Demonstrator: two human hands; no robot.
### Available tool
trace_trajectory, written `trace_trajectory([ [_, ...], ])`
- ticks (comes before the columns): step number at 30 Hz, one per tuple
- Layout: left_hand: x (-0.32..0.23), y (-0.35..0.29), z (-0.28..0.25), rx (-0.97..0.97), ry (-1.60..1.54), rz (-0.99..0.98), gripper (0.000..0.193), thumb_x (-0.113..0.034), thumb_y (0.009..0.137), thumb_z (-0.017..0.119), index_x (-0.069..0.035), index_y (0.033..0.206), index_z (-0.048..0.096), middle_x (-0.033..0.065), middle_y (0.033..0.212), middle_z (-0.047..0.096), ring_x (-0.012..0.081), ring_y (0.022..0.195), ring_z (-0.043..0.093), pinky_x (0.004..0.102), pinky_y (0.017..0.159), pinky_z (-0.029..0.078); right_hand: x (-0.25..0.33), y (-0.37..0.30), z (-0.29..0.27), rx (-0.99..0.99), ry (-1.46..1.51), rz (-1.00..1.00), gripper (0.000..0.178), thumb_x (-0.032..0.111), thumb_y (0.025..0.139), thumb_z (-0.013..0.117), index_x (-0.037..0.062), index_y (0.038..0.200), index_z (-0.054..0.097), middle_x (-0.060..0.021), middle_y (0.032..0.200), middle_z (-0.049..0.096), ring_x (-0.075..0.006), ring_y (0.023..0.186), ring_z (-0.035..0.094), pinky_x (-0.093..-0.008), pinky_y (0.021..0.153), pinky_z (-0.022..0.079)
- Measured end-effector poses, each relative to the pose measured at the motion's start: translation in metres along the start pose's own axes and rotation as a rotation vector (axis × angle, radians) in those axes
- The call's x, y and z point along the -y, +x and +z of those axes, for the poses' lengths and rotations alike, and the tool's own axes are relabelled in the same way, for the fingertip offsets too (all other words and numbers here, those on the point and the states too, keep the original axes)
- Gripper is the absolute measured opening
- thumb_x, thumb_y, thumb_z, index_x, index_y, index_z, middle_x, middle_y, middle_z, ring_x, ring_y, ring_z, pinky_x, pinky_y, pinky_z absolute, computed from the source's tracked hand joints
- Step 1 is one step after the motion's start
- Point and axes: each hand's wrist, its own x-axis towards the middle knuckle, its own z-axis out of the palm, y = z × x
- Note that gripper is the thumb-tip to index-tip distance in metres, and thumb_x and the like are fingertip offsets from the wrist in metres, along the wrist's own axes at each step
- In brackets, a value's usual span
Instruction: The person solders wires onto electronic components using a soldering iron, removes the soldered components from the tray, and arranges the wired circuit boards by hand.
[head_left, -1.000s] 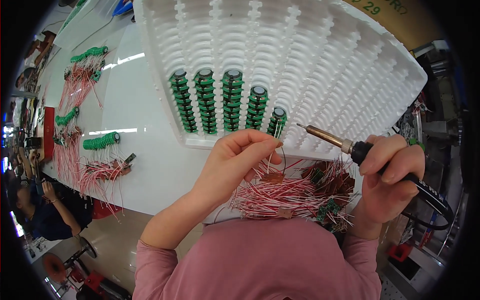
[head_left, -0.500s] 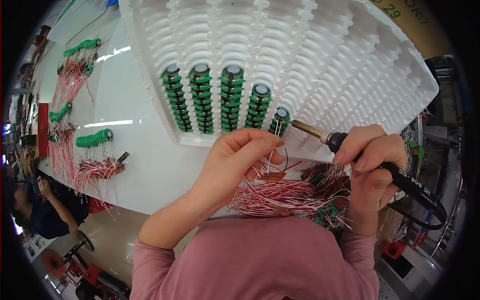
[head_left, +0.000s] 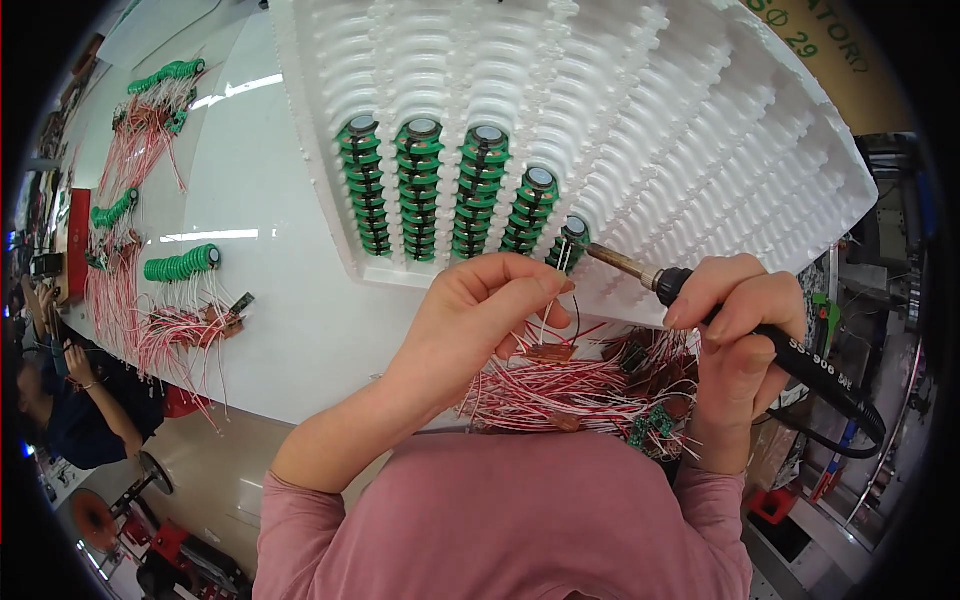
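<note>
In my right hand [head_left: 745, 335] is a black-handled soldering iron [head_left: 632, 265], its tip at the edge of the front part in the short fifth row of green round parts [head_left: 572, 238]. My left hand [head_left: 495, 310] pinches thin wires [head_left: 563, 258] between thumb and forefinger, and the wire ends reach up to that same part. Below my left fingers hangs a small brown circuit board [head_left: 550, 352]. The green parts stand in rows in the grooves of a white foam tray [head_left: 620, 120]. Exactly where the iron's tip touches is too small to make out.
A heap of red and white wires [head_left: 550, 395] with small boards lies between me and the tray. Stacks of green parts [head_left: 182, 264] with wires spread over the white table [head_left: 290, 340] at left. A cardboard box [head_left: 835, 70] stands far right. Another person [head_left: 90, 400] works at far left.
The view has shifted slightly, so the tray's rows sit a little farther right. Both hands keep their grip, and the iron's tip stays by the same green part.
</note>
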Motion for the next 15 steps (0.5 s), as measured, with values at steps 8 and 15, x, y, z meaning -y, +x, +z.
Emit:
trace_trajectory([
  [8, 0.0006, -0.0011, -0.0039, 0.016, 0.002, 0.020, 0.015, -0.018, 0.080, 0.056, -0.004, 0.084, 0.060, 0.0029, 0.067, 0.060, 0.0011, 0.047, 0.045, 0.0142, 0.042, 0.032, 0.0013, -0.0009, 0.0036, 0.001, -0.061, -0.004, 0.035, 0.040, 0.081, 0.052, 0.0059, 0.078, 0.043, -0.0131, 0.075, 0.054, -0.0145, 0.065, 0.049, -0.0251, 0.062, 0.041],
  [15, -0.0007, -0.0016, -0.0041, 0.028, 0.031, 0.024, 0.015, -0.018, 0.080, 0.056, -0.005, 0.085, 0.060, 0.0025, 0.067, 0.060, 0.0008, 0.046, 0.042, 0.0144, 0.042, 0.030, 0.0036, -0.0014, 0.0045, -0.020, -0.127, -0.004, 0.038, 0.043, 0.081, 0.050, 0.0062, 0.077, 0.042, -0.0124, 0.073, 0.054, -0.0146, 0.065, 0.050, -0.0254, 0.062, 0.041],
])
